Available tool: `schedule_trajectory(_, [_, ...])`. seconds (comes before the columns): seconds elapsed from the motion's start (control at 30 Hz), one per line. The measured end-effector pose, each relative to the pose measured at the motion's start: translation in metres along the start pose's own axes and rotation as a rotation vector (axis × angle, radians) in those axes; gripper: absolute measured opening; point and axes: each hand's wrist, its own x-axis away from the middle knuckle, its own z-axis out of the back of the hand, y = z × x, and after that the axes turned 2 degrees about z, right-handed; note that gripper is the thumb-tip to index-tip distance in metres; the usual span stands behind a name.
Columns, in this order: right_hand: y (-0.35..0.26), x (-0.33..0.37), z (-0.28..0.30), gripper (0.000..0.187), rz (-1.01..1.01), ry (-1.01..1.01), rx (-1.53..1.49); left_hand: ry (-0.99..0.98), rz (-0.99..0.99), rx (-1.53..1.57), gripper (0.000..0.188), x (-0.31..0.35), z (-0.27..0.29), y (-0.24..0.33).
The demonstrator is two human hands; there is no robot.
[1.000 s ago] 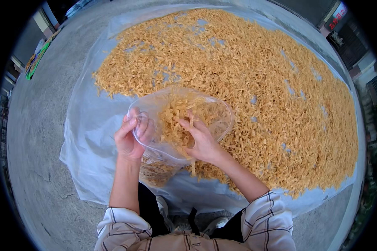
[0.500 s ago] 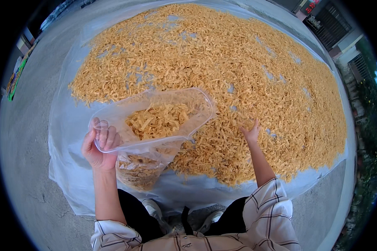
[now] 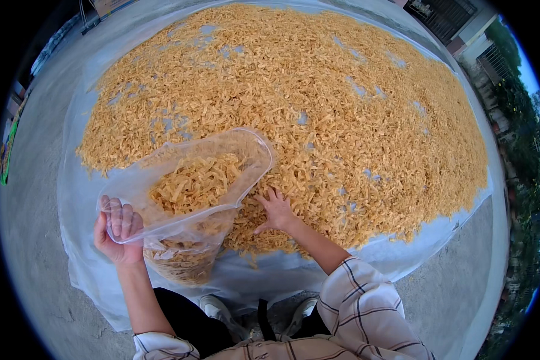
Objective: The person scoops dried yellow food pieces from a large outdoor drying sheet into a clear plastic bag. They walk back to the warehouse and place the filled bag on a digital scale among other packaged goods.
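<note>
Left hand (image 3: 121, 231) at the near left, fingers curled, thumb pinching the rim of a clear bag (image 3: 192, 237). Bag leans on the near left part of the spread, mouth slanting up and to the right. Right hand (image 3: 277, 211) just right of the bag, fingers spread, palm down over pale tan strips (image 3: 318, 120); cannot tell whether the fingertips press any together.

Handling, by judgement: rim best held taut and high, mouth wide, so nothing snags on the film. Spread fingers should rake low and close loosely under a handful; a hard squeeze could crack strips that look dry. Gathering beside the bag makes for a short lift and little spill. Bag's foot wants a firm seat, since a strong pull at the rim could tip it.

Materials: strips thin, flat, ribbon-like, curled and crinkled, tangled into a loose mat. More of the same inside the bag, filling its lower part. Bag film soft, see-through, wrinkled, its rim a thicker band. Pale translucent sheet (image 3: 81, 240) underneath, creased along its near edge; rough grey concrete (image 3: 30, 240) beyond, at left.
</note>
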Motion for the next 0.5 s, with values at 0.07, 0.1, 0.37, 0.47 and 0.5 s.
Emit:
schedule_trajectory(0.07, [-0.004,0.009,-0.023,0.109,0.105,-0.017,0.06,-0.004,-0.003,0.002,0.007,-0.001,-0.003,0.0])
schedule_trajectory(0.1, [0.009,0.01,-0.034,0.11,0.1,-0.074,0.107,-0.009,0.004,0.018,0.007,-0.003,-0.003,-0.006])
schedule_trajectory(0.37, [0.102,0.004,0.006,0.123,-0.29,0.403,-0.19,-0.011,0.02,-0.027,0.006,0.0,-0.003,0.001])
schedule_trajectory(0.47, [0.146,0.009,0.008,0.13,-0.567,0.519,-0.229,-0.004,0.026,-0.011,0.006,0.001,-0.004,0.0])
schedule_trajectory(0.5, [0.163,0.011,0.005,0.132,-0.582,0.541,-0.369,-0.006,0.034,-0.001,0.006,-0.001,-0.006,-0.005])
